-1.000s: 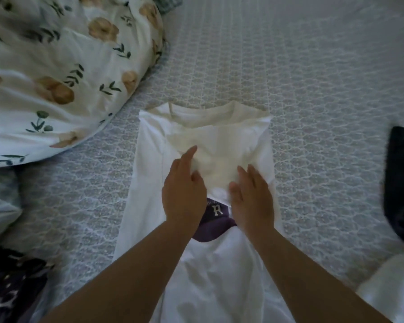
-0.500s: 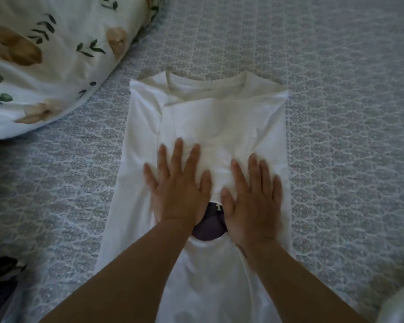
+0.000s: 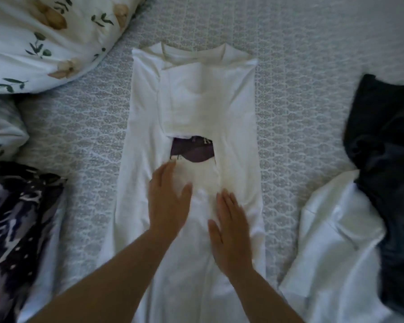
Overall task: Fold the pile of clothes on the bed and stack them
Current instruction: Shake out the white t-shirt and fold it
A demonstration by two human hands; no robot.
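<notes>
A white T-shirt (image 3: pixel 191 101) lies lengthwise on the grey patterned bed cover (image 3: pixel 301 54), collar away from me, both sides folded in over the middle. A purple print (image 3: pixel 191 150) shows in the gap between the folded sleeves and the lower cloth. My left hand (image 3: pixel 168 201) lies flat on the shirt just below the print, fingers straight. Beside it, my right hand (image 3: pixel 231 227) rests flat on the shirt's lower right part, a little nearer to me. Neither hand grips any cloth.
A floral duvet (image 3: pixel 44 38) bulges at the far left. A dark patterned garment (image 3: pixel 12 224) lies at the near left. On the right, a dark blue garment (image 3: pixel 387 159) lies partly over a white one (image 3: pixel 336 252).
Both hands slid down the shirt toward me, from over the folded sleeves to below the print, uncovering it. The view pulled back, bringing the garments on both sides into sight.
</notes>
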